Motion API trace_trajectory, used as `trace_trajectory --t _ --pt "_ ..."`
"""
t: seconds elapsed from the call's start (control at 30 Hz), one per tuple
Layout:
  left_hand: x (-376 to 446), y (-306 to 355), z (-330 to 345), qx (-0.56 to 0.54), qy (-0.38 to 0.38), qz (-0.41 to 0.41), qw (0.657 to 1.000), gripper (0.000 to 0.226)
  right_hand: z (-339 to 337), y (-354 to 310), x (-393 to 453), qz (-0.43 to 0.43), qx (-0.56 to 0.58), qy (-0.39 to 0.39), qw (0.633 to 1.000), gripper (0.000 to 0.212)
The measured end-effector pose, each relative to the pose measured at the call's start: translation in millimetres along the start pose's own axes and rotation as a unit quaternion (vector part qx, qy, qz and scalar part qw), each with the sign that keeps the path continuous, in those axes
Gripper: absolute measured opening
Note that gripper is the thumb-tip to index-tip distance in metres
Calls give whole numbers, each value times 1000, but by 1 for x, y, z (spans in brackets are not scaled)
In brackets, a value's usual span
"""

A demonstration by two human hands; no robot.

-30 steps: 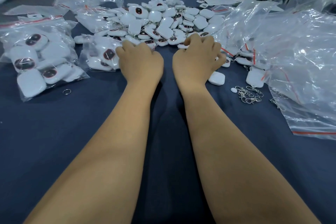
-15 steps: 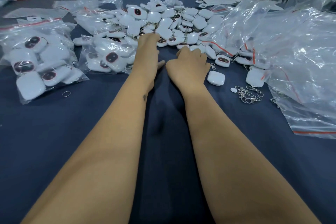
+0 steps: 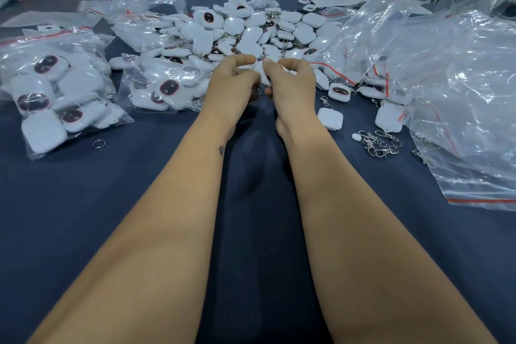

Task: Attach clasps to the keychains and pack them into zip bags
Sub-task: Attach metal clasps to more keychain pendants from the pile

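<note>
Both hands meet at the near edge of the keychain pile [image 3: 245, 33]: left hand [image 3: 233, 84] and right hand [image 3: 290, 84], fingers curled, pinch one white keychain [image 3: 261, 71] between them.

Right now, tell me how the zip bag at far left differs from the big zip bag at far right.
The left zip bag is stuffed with white keychains; the right zip bag looks mostly empty, crumpled and billowing. The left bag is smaller and lies flat on the blue cloth; the right one is much larger and rises high. Both are clear plastic with a red zip strip.
</note>
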State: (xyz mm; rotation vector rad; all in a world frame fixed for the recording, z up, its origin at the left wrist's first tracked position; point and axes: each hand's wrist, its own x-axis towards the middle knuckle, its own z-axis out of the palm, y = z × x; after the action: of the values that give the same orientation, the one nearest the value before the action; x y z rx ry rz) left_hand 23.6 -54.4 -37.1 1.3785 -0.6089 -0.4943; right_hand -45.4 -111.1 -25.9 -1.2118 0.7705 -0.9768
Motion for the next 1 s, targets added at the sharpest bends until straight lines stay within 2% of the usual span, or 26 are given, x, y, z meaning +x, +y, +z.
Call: trace_trajectory --t 0.13,0.3,0.47,0.53,0.63,0.7,0.87,1.0 --pt "0 -2 0 14 -12 10 1000 25 1 0 -1 -18 13 -7 1000 17" --pt "3 -4 1 43 -14 9 999 21 2 2 1 -12 29 20 999 33" --pt "4 -1 3 -10 24 -34 999 16 1 2 2 1 42 28 999 41" --pt "3 1 3 -40 36 -36 998 17 0 2 2 -3 36 2 999 38" --pt "2 2 0 -53 25 -29 998 26 1 3 0 -40 -8 -77 996 19" --pt "2 3 1 -59 14 -26 998 27 2 5 -1 -62 -42 -120 990 15" --pt "1 4 -2 -68 14 -24 997 28 4 10 1 -89 -133 -156 975 21" --pt "-2 6 -5 -91 9 -34 995 29 4 10 2 -38 -61 -151 986 35"
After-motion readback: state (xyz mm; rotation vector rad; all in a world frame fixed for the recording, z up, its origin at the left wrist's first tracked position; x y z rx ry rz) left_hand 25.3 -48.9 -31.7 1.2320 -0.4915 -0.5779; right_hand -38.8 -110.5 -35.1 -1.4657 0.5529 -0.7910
